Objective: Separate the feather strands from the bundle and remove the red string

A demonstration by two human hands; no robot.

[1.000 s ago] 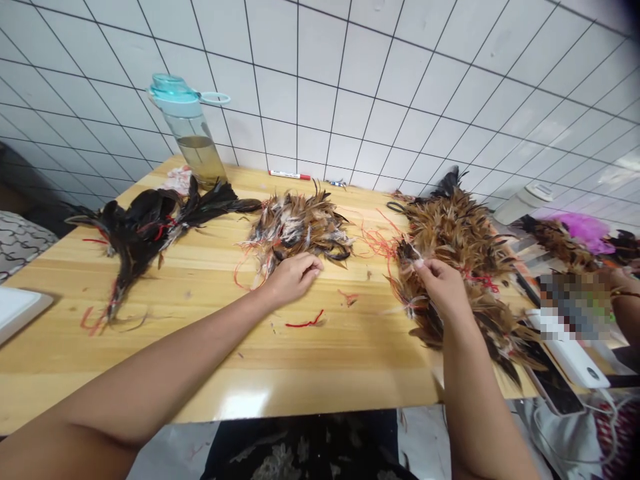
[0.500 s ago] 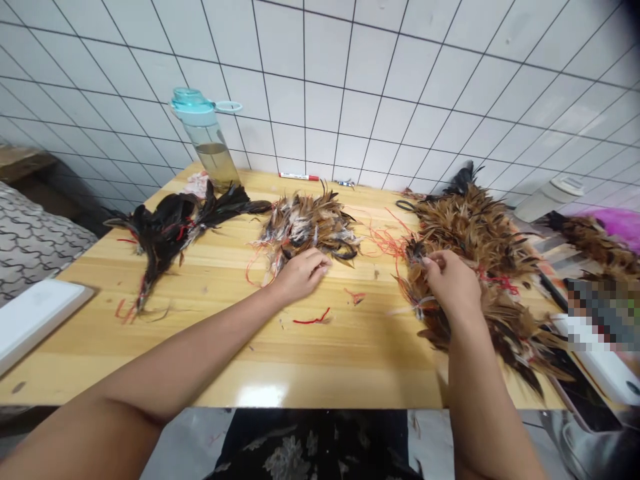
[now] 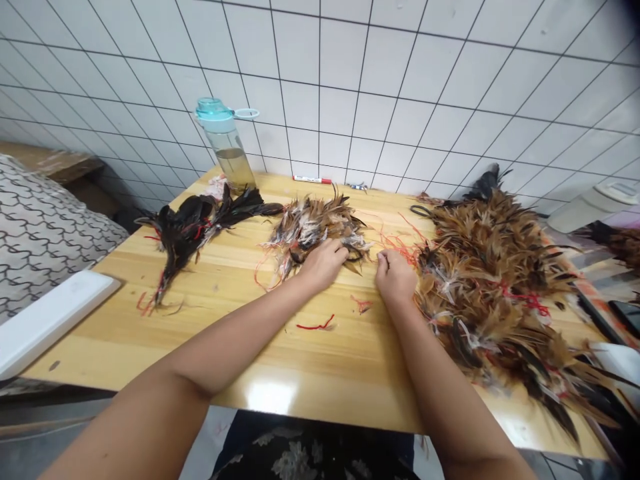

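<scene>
On the wooden table (image 3: 280,360) my left hand (image 3: 324,263) rests with curled fingers on the near edge of the middle pile of brown and white feathers (image 3: 315,227). My right hand (image 3: 396,275) is closed in a pinch beside the loose red threads (image 3: 395,243), at the left edge of the large brown feather heap (image 3: 495,273). What the right fingers pinch is too small to name. A bunch of black feathers (image 3: 193,223) tied with red thread lies at the far left.
A clear water bottle (image 3: 227,143) with a teal lid stands by the tiled wall. A red and white marker (image 3: 312,179) lies at the table's back edge. Red thread scraps (image 3: 315,325) lie near my arms. A white board (image 3: 50,317) and patterned cushion (image 3: 45,220) sit left.
My right hand has left the big brown heap and moved left to the red threads. My left hand has pushed a little further into the middle pile. The view has swung right.
</scene>
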